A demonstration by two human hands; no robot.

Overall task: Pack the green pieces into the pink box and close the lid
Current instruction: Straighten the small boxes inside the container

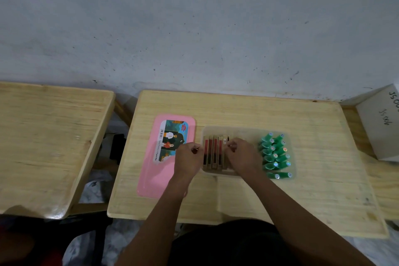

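desk [248, 110]: light wood, set against a grey wall | pink lid [157, 168]: laid flat at its left | clear box [246, 130]: placed at centre, just beside the lid | second desk [49, 136]: seen apart at left

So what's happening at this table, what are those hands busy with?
A person is packing a clear box on the wooden table. Both hands are at a row of tan and red cartons standing on the box's left side: the left hand at the outer end of the row, the right hand at the other end. The green pieces already lie in rows on the box's right side. The pink lid lies flat on the table left of the box, so it is not closed yet.
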